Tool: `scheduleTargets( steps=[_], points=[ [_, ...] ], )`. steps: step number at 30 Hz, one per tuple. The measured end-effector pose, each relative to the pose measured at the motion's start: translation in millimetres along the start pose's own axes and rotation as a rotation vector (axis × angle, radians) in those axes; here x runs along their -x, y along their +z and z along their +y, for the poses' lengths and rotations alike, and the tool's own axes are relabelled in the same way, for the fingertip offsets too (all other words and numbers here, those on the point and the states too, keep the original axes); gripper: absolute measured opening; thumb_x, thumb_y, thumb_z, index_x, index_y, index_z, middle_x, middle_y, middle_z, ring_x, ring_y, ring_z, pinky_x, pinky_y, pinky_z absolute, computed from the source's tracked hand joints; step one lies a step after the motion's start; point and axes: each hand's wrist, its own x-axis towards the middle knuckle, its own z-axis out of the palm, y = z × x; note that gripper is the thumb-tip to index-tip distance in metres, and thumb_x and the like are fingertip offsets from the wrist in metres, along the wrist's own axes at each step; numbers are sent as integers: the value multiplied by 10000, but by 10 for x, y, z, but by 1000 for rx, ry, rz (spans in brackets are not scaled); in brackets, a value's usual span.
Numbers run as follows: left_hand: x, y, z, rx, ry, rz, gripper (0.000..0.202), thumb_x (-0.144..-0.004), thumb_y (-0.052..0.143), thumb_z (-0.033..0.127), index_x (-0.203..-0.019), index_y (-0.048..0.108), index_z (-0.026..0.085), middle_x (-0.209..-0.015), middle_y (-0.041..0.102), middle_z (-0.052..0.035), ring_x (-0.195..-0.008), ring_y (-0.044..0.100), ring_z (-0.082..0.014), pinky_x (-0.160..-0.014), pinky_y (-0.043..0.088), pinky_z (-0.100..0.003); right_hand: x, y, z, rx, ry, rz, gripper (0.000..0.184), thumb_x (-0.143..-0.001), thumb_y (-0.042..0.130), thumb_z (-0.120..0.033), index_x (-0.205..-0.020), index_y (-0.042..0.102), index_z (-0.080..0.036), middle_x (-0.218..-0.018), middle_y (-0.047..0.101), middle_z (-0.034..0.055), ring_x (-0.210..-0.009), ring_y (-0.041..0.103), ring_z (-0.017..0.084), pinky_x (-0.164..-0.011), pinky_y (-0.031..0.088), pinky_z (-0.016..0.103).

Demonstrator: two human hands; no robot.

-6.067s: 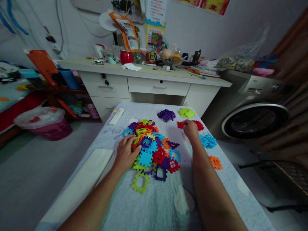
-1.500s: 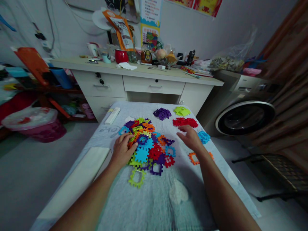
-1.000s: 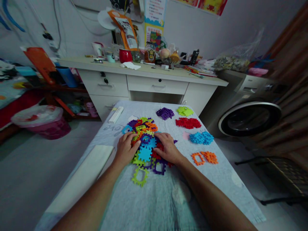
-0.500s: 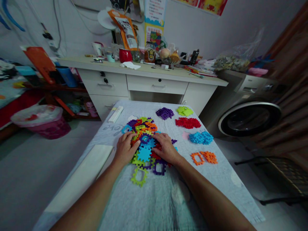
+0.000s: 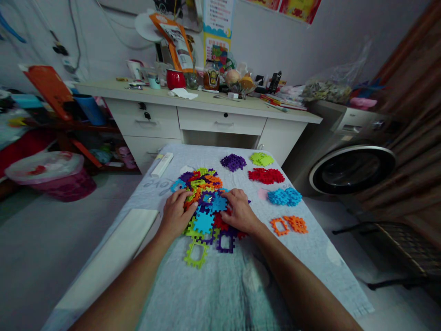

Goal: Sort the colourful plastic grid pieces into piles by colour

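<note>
**Tiles in a mixed heap**

Square plastic pieces with toothed edges, some solid and some open frames, are piled in many colours at the middle of a table covered in pale fuzzy cloth. The left hand is laid palm down on the heap's left edge, fingers loose, nothing gripped. The right hand is set on the heap's right side, fingertips curled at a blue tile; whether it is pinched cannot be told. Further right, single-colour groups are laid out: purple group, green group, red group, blue group, orange group.
</note>
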Motion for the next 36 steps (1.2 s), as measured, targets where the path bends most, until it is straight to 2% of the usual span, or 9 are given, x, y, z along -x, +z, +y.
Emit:
scheduleTargets(
  steps=[3,6,11,16,22,26,30,33,36],
  points=[
    [0,4,-11,-4,5,-4,363,-867,509,458,-1121,606,218,-1255,543,-99,-1208,500,-293,-1066,373,-487,35,-116,114,34,43,44,495,-711,631,-274,-1194,592,-177,-1025,557,93,-1010,480,273,-906,394,414],
    [0,6,-14,-3,7,4,355,-866,511,449,-1121,604,220,-1250,548,-98,-1201,505,-292,-1069,371,-487,96,-294,340,103,130,128,443,-707,630,-276,-1138,603,-182,-1023,567,98,-996,494,281,-903,394,417],
    [5,6,-6,4,1,-1,347,-864,511,446,-1116,602,226,-1250,548,-93,-1206,503,-292,-1070,372,-482,272,-701,826,268,389,247,435,-727,626,-339,-1134,603,-186,-1048,584,113,-1018,517,299,-914,386,429],
    [3,11,-9,8,-5,1,343,-860,515,448,-1110,603,230,-1251,544,-91,-1211,498,-292,-1077,366,-483,419,-983,1064,428,705,187,485,-734,599,-388,-1174,612,-187,-1109,588,133,-1065,512,336,-892,389,449],
    [-3,12,-20,8,-7,-4,365,-861,507,466,-1110,605,218,-1253,539,-101,-1210,498,-298,-1074,369,-483,463,-1004,1074,532,818,128,478,-766,582,-479,-1131,641,-175,-1128,583,157,-1108,495,368,-907,374,482],
    [-2,14,-17,0,-8,-9,366,-865,503,462,-1116,603,214,-1257,540,-100,-1213,499,-299,-1074,368,-484,467,-997,1058,573,849,117,443,-760,603,-520,-1034,671,-178,-1094,581,165,-1087,490,381,-893,365,504],
    [0,8,-5,-1,-10,-11,357,-864,511,451,-1116,604,215,-1259,543,-96,-1210,502,-293,-1071,373,-478,442,-973,1022,558,811,178,373,-781,602,-504,-976,682,-195,-1053,584,143,-1054,487,355,-871,358,478],
    [3,1,-3,-1,-11,-11,354,-861,515,443,-1115,607,213,-1257,544,-100,-1214,500,-298,-1071,375,-484,384,-869,955,499,686,235,296,-800,600,-442,-951,682,-200,-1051,585,123,-1037,480,323,-861,353,439],
    [5,0,-11,-1,-8,-4,351,-858,522,442,-1116,609,220,-1257,544,-96,-1210,502,-300,-1071,376,-491,306,-681,811,358,488,237,234,-815,602,-388,-930,674,-198,-1033,589,108,-1019,483,292,-863,352,407]
  ],
)
